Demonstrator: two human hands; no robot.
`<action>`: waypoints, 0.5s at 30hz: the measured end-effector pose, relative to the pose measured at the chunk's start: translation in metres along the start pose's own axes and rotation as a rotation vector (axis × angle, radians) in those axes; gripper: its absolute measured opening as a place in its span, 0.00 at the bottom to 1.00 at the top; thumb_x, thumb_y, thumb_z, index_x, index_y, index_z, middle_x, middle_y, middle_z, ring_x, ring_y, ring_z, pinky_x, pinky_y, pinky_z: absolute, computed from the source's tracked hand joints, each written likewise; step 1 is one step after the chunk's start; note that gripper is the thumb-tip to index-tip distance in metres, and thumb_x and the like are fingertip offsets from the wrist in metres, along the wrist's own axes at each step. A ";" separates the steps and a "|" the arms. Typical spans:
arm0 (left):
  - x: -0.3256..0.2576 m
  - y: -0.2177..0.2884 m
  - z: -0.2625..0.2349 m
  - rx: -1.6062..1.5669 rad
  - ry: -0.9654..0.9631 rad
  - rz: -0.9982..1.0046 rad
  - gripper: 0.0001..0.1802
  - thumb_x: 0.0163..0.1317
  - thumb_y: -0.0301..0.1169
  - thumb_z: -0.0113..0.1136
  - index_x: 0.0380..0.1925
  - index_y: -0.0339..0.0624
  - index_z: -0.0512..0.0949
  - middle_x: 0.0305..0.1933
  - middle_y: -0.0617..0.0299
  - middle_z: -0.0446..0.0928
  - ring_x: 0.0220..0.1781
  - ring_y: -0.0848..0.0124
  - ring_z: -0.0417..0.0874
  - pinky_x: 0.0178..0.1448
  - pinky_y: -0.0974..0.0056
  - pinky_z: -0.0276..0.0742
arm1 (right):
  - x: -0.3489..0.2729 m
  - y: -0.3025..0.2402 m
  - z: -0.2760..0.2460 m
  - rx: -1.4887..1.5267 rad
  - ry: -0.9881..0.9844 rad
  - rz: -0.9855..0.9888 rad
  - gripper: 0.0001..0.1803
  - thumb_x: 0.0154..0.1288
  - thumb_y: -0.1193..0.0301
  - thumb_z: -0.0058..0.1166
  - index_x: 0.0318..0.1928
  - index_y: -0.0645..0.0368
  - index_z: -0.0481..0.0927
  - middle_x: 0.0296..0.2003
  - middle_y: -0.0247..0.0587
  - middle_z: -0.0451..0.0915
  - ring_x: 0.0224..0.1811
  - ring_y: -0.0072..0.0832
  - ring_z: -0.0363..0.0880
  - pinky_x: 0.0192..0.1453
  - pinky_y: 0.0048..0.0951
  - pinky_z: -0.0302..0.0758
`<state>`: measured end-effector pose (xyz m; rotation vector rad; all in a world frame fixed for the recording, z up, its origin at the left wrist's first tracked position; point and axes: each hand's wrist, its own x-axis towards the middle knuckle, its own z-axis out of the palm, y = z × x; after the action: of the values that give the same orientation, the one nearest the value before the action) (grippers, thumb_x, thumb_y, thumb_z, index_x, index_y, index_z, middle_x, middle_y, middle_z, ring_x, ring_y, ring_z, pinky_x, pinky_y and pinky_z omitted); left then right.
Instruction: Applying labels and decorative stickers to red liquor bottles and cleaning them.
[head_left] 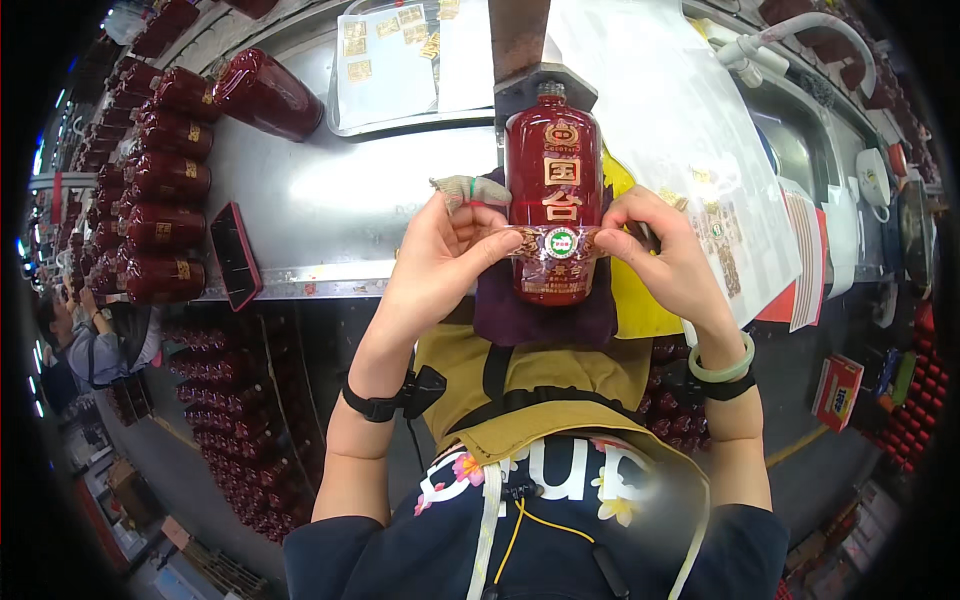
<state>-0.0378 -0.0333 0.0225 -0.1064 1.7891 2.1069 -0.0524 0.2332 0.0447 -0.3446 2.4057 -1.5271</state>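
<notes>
A dark red glass bottle with gold lettering lies on its back in front of me, its neck pointing away. Across its lower part stretches a narrow decal strip with a round green-and-white emblem in the middle and gold patterning. My left hand pinches the strip's left end between thumb and fingers; a grey cloth finger cover sits on one finger. At the other end my right hand pinches it likewise, thumb against the bottle's side. Under the bottle is a dark purple cloth.
Several red bottles stand in rows at the left, near a phone and another bottle. Behind is a tray with gold decals. On the right are a yellow cloth, white sheets, and a sink with a tap.
</notes>
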 end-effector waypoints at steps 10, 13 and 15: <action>0.001 -0.002 0.000 -0.031 0.004 -0.011 0.23 0.67 0.23 0.70 0.57 0.35 0.70 0.43 0.60 0.80 0.47 0.72 0.83 0.56 0.65 0.80 | 0.000 0.004 0.003 0.025 -0.005 -0.003 0.11 0.69 0.69 0.65 0.37 0.64 0.80 0.33 0.37 0.77 0.36 0.27 0.73 0.44 0.29 0.70; 0.001 -0.001 0.001 -0.013 0.019 -0.002 0.22 0.66 0.23 0.71 0.56 0.35 0.70 0.42 0.61 0.80 0.46 0.73 0.83 0.56 0.65 0.80 | 0.000 0.004 0.003 0.016 -0.012 -0.003 0.11 0.69 0.69 0.66 0.37 0.64 0.80 0.33 0.37 0.77 0.36 0.27 0.73 0.44 0.29 0.70; 0.001 0.000 0.001 0.003 0.006 0.005 0.22 0.66 0.23 0.71 0.55 0.36 0.71 0.42 0.61 0.80 0.46 0.73 0.82 0.55 0.66 0.80 | 0.000 0.005 0.003 0.032 -0.006 0.005 0.11 0.69 0.69 0.66 0.37 0.64 0.80 0.33 0.37 0.77 0.36 0.26 0.73 0.44 0.28 0.69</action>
<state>-0.0386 -0.0320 0.0220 -0.1080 1.7975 2.1098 -0.0514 0.2326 0.0390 -0.3362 2.3725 -1.5585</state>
